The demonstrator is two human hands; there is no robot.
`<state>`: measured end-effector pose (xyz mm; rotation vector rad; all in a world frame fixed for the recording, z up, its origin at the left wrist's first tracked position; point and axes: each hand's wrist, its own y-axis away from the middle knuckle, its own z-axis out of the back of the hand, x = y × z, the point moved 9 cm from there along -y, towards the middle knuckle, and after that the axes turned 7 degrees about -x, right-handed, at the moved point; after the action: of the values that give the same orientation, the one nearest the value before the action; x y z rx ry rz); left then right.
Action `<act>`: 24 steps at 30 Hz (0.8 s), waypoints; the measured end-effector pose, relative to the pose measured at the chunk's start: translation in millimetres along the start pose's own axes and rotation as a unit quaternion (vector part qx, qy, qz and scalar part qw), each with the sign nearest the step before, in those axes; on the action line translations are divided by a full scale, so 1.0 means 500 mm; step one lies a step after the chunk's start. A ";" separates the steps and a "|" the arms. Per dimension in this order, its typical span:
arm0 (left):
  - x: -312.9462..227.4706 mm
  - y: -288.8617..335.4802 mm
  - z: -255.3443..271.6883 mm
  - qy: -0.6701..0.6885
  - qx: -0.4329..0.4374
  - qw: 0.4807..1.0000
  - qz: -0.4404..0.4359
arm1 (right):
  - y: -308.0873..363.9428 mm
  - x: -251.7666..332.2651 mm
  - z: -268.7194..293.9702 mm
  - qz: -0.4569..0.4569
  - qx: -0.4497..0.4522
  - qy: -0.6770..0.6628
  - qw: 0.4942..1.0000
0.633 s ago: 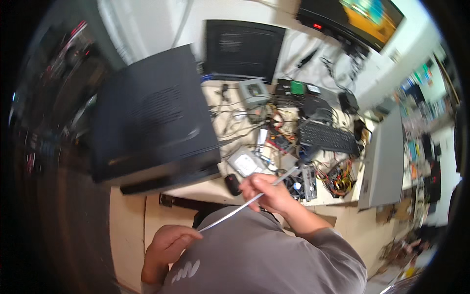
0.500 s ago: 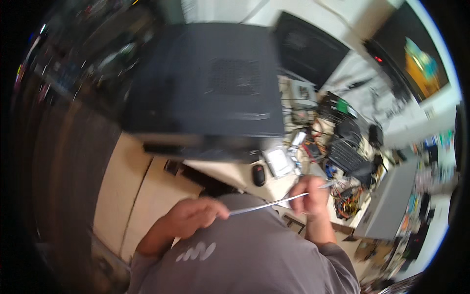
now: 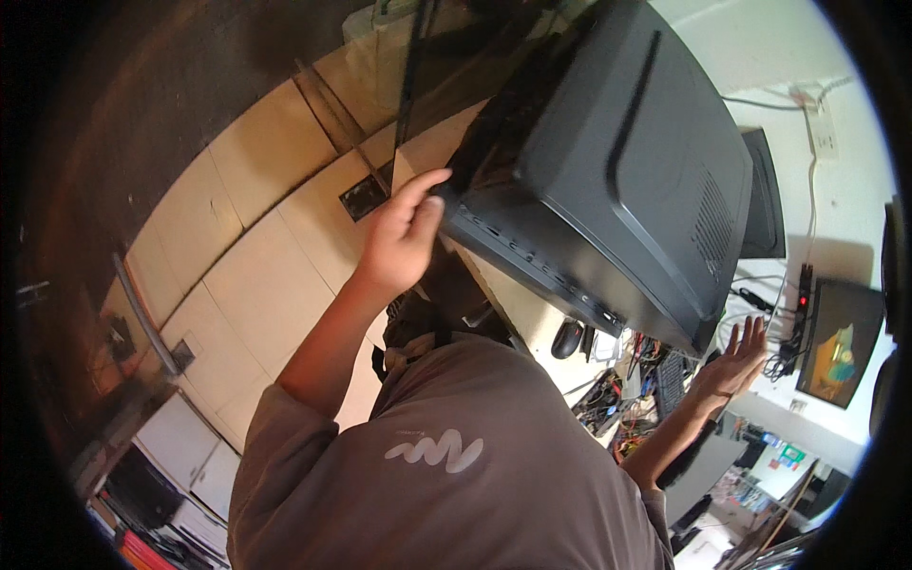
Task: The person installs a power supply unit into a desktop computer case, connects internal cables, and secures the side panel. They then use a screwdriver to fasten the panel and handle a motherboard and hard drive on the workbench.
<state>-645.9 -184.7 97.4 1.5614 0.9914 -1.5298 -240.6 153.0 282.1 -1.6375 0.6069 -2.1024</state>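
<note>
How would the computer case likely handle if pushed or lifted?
The case would probably stay stiff: its boxy shape shows no sag. It may be heavy and awkward, being far bulkier than the left hand at its edge. Its broad, smooth vented panel might feel slippery.

The desk (image 3: 508, 304) is cream, with a smooth flat top and a dark front edge. A big black computer case (image 3: 655, 171), shaped like a box, sits on it and takes up lots of room. Close by the front of the case lies a small, round-backed black computer mouse (image 3: 567, 338). A flat silver hard drive (image 3: 604, 346) is near the case too. Past the right end of the case are tangled, many-coloured wires (image 3: 635, 427) and a long black keyboard (image 3: 671, 378), partly hidden.
</note>
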 end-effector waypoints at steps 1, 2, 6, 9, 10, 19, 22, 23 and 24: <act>0.005 -0.007 -0.014 -0.033 0.016 0.999 0.000 | 0.002 -0.027 0.004 -0.033 -0.015 0.003 0.999; 0.006 -0.018 -0.026 -0.065 0.033 0.997 0.000 | 0.008 -0.043 0.001 -0.053 -0.003 0.018 0.998; 0.006 -0.024 -0.061 -0.050 0.075 0.994 -0.068 | 0.045 -0.029 -0.045 -0.107 -0.006 0.083 0.991; 0.007 -0.042 -0.066 -0.046 0.121 0.990 -0.052 | 0.046 -0.041 -0.040 -0.113 -0.020 0.130 0.985; 0.011 -0.048 -0.067 -0.047 0.130 0.989 -0.049 | 0.044 -0.050 -0.038 -0.104 -0.016 0.156 0.982; 0.046 -0.133 -0.115 -0.055 0.269 0.957 0.089 | 0.028 -0.065 -0.023 -0.051 -0.012 0.182 0.982; 0.064 -0.169 -0.140 -0.034 0.256 0.964 0.064 | 0.018 -0.080 -0.010 -0.073 -0.015 0.183 0.980; 0.072 -0.178 -0.148 -0.038 0.239 0.970 0.011 | 0.021 -0.071 -0.017 -0.075 -0.024 0.191 0.978; 0.074 -0.186 -0.152 -0.042 0.220 0.974 -0.042 | 0.022 -0.067 -0.024 -0.075 -0.020 0.185 0.980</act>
<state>-695.7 -74.1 64.7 1.7478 0.7074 -1.9566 -244.2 163.5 246.6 -1.3544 0.6575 -2.5498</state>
